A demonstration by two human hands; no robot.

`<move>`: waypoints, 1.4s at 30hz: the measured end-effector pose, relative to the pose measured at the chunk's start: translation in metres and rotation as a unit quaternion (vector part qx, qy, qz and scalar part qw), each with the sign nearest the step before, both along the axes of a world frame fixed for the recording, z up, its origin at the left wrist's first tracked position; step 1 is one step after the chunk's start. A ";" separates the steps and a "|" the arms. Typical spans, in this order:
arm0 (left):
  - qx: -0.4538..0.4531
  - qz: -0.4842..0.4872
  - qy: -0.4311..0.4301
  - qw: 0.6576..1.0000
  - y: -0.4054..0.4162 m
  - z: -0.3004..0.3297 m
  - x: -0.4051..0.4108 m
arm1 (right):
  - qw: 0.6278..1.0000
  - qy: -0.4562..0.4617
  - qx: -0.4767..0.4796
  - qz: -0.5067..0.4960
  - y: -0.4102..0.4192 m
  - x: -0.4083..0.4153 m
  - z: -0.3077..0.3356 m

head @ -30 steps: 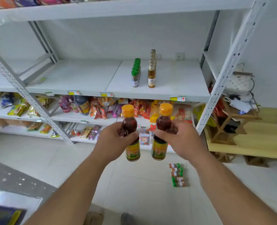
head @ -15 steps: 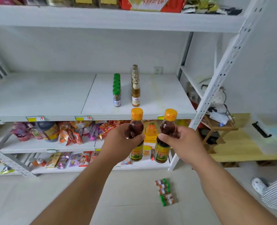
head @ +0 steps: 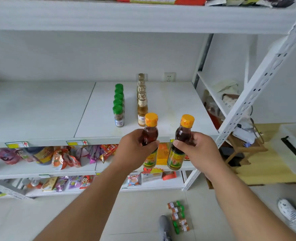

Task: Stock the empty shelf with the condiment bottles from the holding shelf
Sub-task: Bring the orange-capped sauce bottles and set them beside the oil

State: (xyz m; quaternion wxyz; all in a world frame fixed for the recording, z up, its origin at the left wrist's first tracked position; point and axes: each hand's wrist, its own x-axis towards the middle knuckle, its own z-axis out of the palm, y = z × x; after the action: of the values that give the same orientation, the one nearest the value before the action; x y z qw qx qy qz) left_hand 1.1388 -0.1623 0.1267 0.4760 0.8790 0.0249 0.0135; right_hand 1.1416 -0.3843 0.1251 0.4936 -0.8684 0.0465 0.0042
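Left hand clamped round left bottle; right hand clamped round right bottle; both bottles near-upright, orange caps up, before the shelf.

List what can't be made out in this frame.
- Head view: bottle labels, partly hidden by the left hand and right hand, and too blurred to read.
- Rear amber bottles, hidden behind the front one.
- Top-shelf packages, cut off by the upper edge.

Bright, even daylight fills the view; shadows are soft under the top shelf. Wide-angle distortion bends the shelf upright; edges look slightly soft.
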 end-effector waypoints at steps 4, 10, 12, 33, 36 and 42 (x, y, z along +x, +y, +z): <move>0.012 -0.001 0.007 1.000 -0.023 -0.004 0.049 | 1.000 -0.010 0.004 -0.003 -0.025 0.051 -0.009; 0.017 0.027 0.011 0.999 -0.062 -0.020 0.118 | 1.000 -0.020 0.007 -0.012 -0.066 0.130 -0.027; 0.014 0.038 0.016 0.999 -0.073 -0.027 0.137 | 1.000 -0.021 0.011 -0.006 -0.073 0.153 -0.032; -0.034 0.058 0.035 0.997 -0.091 -0.067 0.223 | 0.999 -0.001 0.020 0.039 -0.085 0.236 -0.068; -0.054 0.065 0.042 0.996 -0.090 -0.070 0.221 | 0.999 0.010 0.021 0.042 -0.086 0.235 -0.066; -0.084 0.042 0.074 0.993 -0.083 -0.082 0.216 | 0.998 0.018 0.036 0.052 -0.085 0.233 -0.068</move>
State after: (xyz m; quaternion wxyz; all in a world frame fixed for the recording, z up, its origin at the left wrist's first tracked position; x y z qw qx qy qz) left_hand 1.3548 -0.2449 0.0452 0.5438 0.8329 0.0977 -0.0334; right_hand 1.3746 -0.4697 0.0576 0.5228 -0.8511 0.0097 0.0470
